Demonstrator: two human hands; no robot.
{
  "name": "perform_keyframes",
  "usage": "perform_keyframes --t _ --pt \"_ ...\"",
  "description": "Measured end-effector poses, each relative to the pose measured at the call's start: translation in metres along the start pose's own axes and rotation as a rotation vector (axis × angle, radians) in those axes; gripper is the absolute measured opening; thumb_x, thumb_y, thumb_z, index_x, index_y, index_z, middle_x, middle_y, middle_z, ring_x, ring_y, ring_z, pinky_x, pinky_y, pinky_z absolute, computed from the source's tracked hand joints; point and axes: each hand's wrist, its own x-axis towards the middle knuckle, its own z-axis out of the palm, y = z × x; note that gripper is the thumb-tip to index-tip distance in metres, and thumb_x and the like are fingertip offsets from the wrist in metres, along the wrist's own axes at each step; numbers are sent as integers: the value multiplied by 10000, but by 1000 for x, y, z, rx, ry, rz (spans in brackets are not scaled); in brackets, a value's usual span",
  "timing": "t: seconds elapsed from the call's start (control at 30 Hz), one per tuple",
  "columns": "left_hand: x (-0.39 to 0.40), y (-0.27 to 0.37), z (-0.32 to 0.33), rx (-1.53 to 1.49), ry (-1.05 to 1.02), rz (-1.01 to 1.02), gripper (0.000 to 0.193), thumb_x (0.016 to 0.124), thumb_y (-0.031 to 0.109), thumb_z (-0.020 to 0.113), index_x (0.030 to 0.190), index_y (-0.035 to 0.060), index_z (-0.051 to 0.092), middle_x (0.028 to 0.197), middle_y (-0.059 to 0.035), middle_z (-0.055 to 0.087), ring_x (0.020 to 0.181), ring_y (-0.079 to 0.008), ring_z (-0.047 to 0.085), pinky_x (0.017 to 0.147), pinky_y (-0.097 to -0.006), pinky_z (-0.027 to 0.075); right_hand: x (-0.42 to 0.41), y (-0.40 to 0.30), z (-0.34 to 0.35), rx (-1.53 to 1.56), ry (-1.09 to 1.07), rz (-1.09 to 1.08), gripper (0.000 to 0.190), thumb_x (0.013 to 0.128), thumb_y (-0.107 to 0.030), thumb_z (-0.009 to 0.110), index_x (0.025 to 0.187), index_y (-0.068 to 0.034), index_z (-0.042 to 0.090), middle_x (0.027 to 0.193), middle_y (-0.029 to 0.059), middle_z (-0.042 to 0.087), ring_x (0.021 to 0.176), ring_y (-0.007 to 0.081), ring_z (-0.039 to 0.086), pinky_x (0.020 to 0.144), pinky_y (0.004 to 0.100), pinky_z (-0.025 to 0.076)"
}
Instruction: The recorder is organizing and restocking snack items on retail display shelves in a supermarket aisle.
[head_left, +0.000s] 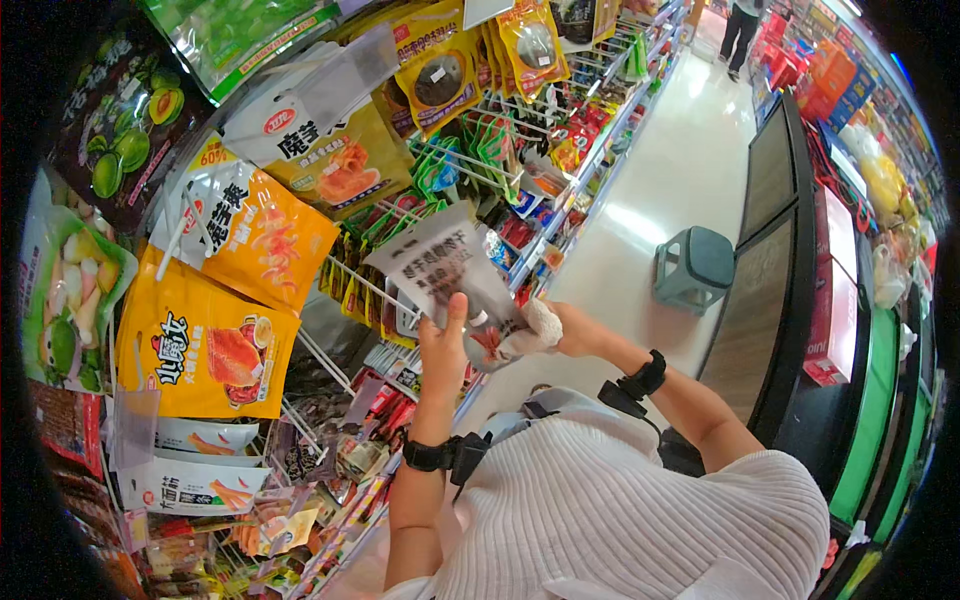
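In front of my chest my left hand (444, 349) grips the side of a grey printed snack pouch (450, 274), its thumb lying on the front. My right hand (566, 328) holds a crumpled white cloth (534, 330) against the lower right part of that pouch; its fingers are largely hidden by the cloth. Close to the left hand, bare metal display hooks (375, 289) stick out from the rack. Farther left hang an orange and white snack bag (247, 225) and a yellow snack bag (206, 345).
Packed snack racks (480, 142) run along the left of a shiny aisle floor (600, 247). A grey-green plastic stool (694, 270) stands beside a black display case (765, 300) on the right. Pink boxes (831, 322) rest on it. A person (741, 34) is far down the aisle.
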Motion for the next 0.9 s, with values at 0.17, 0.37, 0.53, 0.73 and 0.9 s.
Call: perform_keyframes --t 0.17,0.37,0.53,0.73,0.9 --pt "-7 8 0 -44 89 41 411 806 318 524 1032 -19 462 978 -52 505 831 -96 455 712 -225 363 -2 -20 -2 166 -51 125 298 696 -79 567 979 -24 488 888 69 540 824 120 491 702 267 411" --pt "-10 4 12 -198 245 86 458 807 332 518 1087 -13 410 1027 -58 481 839 -92 451 723 -230 365 3 -9 -1 630 -38 205 281 719 -42 560 981 -13 464 885 57 528 795 125 496 669 261 418" --pt "-13 10 19 -219 262 -47 421 818 324 502 1061 -14 434 1035 -57 477 868 -91 442 752 -239 353 -1 -5 20 964 156 251 183 752 -23 542 924 -13 480 841 21 538 789 123 497 660 266 417" --pt "-7 -16 -3 -133 112 160 386 795 253 554 1055 -16 461 1026 -50 502 911 -119 452 823 -246 326 -5 24 3 786 -43 230 212 742 -109 593 891 -23 469 813 20 517 715 106 514 591 236 422" --pt "-32 -13 -24 224 -157 365 346 758 249 576 1022 33 517 1011 -86 550 925 -202 515 803 -296 387 -16 62 -2 788 -60 347 257 742 -192 602 888 -28 469 746 6 504 623 92 492 505 224 401"
